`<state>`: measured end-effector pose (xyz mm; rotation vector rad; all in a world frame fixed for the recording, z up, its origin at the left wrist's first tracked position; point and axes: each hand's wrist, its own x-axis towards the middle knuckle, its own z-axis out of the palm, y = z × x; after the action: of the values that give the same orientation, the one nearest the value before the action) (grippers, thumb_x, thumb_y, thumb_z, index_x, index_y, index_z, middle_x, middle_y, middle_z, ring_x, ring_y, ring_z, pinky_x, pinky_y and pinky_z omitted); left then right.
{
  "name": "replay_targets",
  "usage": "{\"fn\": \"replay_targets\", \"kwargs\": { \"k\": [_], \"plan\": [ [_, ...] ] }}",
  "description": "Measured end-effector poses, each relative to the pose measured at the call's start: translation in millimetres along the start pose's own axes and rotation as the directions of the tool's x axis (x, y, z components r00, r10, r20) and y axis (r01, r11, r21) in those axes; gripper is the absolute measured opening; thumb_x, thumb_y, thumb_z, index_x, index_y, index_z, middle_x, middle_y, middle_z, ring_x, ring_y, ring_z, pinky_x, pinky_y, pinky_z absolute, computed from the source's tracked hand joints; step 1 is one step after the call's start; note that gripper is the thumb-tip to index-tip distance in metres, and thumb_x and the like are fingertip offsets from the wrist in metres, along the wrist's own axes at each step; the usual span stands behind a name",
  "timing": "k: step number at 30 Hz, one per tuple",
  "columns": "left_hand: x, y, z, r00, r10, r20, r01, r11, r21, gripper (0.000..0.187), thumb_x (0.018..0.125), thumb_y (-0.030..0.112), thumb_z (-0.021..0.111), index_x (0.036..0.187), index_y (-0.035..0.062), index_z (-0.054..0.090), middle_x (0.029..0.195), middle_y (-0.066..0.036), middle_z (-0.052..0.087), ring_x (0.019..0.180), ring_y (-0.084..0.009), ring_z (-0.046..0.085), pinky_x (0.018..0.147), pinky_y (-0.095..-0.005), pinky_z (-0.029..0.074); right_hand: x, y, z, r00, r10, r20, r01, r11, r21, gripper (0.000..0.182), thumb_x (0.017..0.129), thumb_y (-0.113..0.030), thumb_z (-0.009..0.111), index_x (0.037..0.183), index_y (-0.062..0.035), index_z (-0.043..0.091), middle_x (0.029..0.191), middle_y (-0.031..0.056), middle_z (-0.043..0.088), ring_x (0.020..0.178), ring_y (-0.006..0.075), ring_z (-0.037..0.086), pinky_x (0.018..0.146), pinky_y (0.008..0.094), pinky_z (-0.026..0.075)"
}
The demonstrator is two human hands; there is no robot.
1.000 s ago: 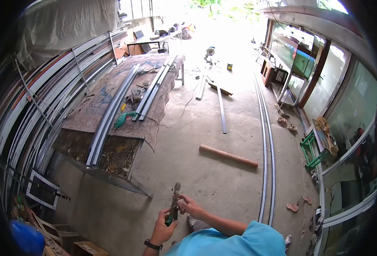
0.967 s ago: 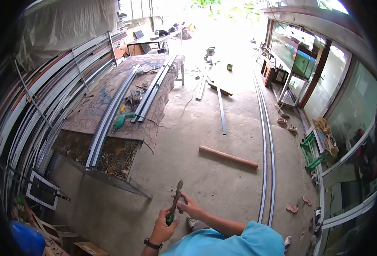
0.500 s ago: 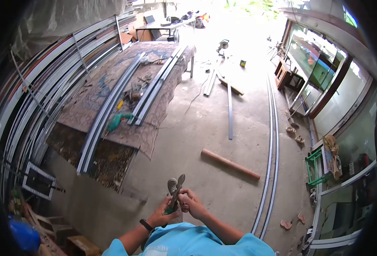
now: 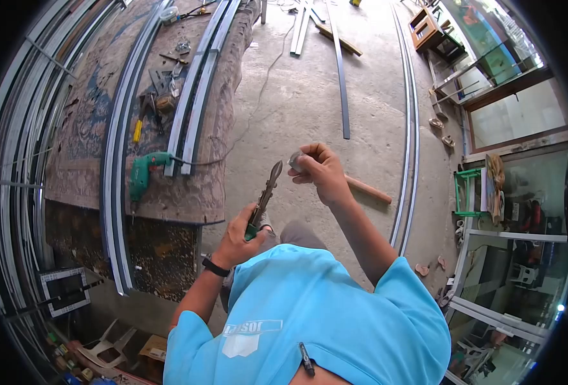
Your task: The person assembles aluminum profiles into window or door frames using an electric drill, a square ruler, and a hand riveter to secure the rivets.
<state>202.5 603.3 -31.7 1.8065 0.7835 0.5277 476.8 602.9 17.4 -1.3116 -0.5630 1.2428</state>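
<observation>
My left hand [image 4: 234,240] is wrapped around the green handle of a long hand tool [image 4: 268,192] whose dark metal end tapers to a point and tilts up and forward. Raised to the right of that tip, my right hand [image 4: 324,173] pinches a small, rounded silvery-grey piece [image 4: 294,161] between thumb and fingers. Part of the piece is covered by the fingers. A gap separates the piece from the tool's tip.
Left of me, a cloth-covered table [image 4: 210,192] bears long metal profiles [image 4: 191,115], a green power drill [image 4: 144,174] and loose tools. A wooden pole [image 4: 368,190] lies on the floor, with long rails [image 4: 412,128] farther right. Glass-panelled frames [image 4: 521,128] line the right side.
My hands have come apart: the right has moved up and away from the tool, with the small grey piece now showing in its fingers. The camera view has tilted downward.
</observation>
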Motion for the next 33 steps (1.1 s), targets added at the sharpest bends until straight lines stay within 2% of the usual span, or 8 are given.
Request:
{"fn": "replay_targets", "kwargs": {
  "k": [3, 6, 9, 12, 18, 25, 30, 33],
  "plan": [
    [43, -6, -37, 0.999, -0.009, 0.047, 0.008, 1.000, 0.024, 0.069, 0.086, 0.011, 0.077, 0.148, 0.0001, 0.048, 0.114, -0.017, 0.068, 0.106, -0.0301, 0.069, 0.094, -0.0404, 0.054, 48, -17, 14, 0.999, 0.050, -0.010, -0.050, 0.999, -0.018, 0.025, 0.095, -0.009, 0.069, 0.115, 0.0027, 0.059, 0.102, 0.0137, 0.073, 0.082, 0.0208, 0.077, 0.067, 0.0308, 0.065],
    [81, -18, -58, 0.997, -0.026, 0.067, 0.022, 0.998, 0.064, 0.072, 0.086, 0.009, 0.076, 0.149, -0.0017, 0.046, 0.122, -0.021, 0.065, 0.112, -0.0344, 0.067, 0.098, -0.0408, 0.053, 96, -22, 20, 0.994, 0.110, 0.007, -0.110, 0.993, -0.047, 0.024, 0.096, -0.011, 0.069, 0.114, 0.0005, 0.058, 0.100, 0.0137, 0.073, 0.083, 0.0223, 0.078, 0.068, 0.0315, 0.066],
    [125, -31, -73, 0.998, 0.019, 0.054, -0.024, 0.996, 0.089, 0.071, 0.086, 0.009, 0.075, 0.148, -0.0041, 0.045, 0.127, -0.025, 0.062, 0.116, -0.0391, 0.065, 0.102, -0.0420, 0.051, 150, -29, 24, 0.990, 0.141, 0.026, -0.139, 0.989, -0.058, 0.024, 0.094, -0.005, 0.067, 0.114, 0.0038, 0.056, 0.098, 0.0134, 0.070, 0.081, 0.0220, 0.078, 0.066, 0.0307, 0.066],
    [172, -38, -84, 1.000, -0.018, 0.018, 0.015, 0.991, 0.133, 0.070, 0.086, 0.009, 0.074, 0.148, -0.0049, 0.045, 0.129, -0.027, 0.061, 0.119, -0.0422, 0.064, 0.104, -0.0440, 0.050, 205, -41, 26, 0.985, 0.159, 0.061, -0.154, 0.986, -0.070, 0.024, 0.094, -0.004, 0.065, 0.113, 0.0044, 0.055, 0.097, 0.0120, 0.068, 0.081, 0.0221, 0.078, 0.066, 0.0309, 0.066],
    [289, -45, -112, 0.968, -0.251, -0.014, 0.249, 0.950, 0.190, 0.073, 0.087, 0.011, 0.072, 0.151, -0.0060, 0.041, 0.136, -0.030, 0.057, 0.124, -0.0446, 0.060, 0.107, -0.0446, 0.048, 352, -57, 19, 0.974, 0.176, 0.145, -0.168, 0.983, -0.067, 0.023, 0.093, -0.004, 0.066, 0.111, 0.0034, 0.055, 0.097, 0.0113, 0.068, 0.079, 0.0214, 0.077, 0.067, 0.0319, 0.066],
    [423, -42, -144, 0.933, -0.342, -0.114, 0.361, 0.893, 0.270, 0.081, 0.085, 0.013, 0.071, 0.155, -0.0060, 0.036, 0.142, -0.032, 0.052, 0.129, -0.0488, 0.055, 0.112, -0.0468, 0.045, 506, -107, 23, 0.941, 0.230, 0.247, -0.208, 0.972, -0.109, 0.019, 0.094, -0.005, 0.066, 0.108, 0.0014, 0.056, 0.094, 0.0119, 0.071, 0.081, 0.0231, 0.078, 0.068, 0.0324, 0.067],
    [488, -34, -176, 0.890, -0.433, -0.139, 0.452, 0.877, 0.164, 0.079, 0.086, 0.013, 0.068, 0.156, -0.0041, 0.035, 0.145, -0.032, 0.049, 0.135, -0.0489, 0.052, 0.115, -0.0480, 0.043, 584, -131, 46, 0.916, 0.269, 0.297, -0.222, 0.958, -0.181, 0.020, 0.094, -0.003, 0.067, 0.109, 0.0017, 0.056, 0.093, 0.0122, 0.072, 0.078, 0.0224, 0.078, 0.068, 0.0323, 0.067],
    [511, -47, -192, 0.872, -0.462, -0.158, 0.482, 0.868, 0.119, 0.078, 0.086, 0.013, 0.069, 0.155, -0.0034, 0.036, 0.146, -0.032, 0.049, 0.137, -0.0488, 0.051, 0.116, -0.0479, 0.043, 623, -133, 62, 0.890, 0.274, 0.364, -0.240, 0.961, -0.138, 0.019, 0.093, -0.002, 0.067, 0.109, 0.0014, 0.057, 0.092, 0.0127, 0.072, 0.077, 0.0221, 0.078, 0.068, 0.0320, 0.067]
  ]
}}
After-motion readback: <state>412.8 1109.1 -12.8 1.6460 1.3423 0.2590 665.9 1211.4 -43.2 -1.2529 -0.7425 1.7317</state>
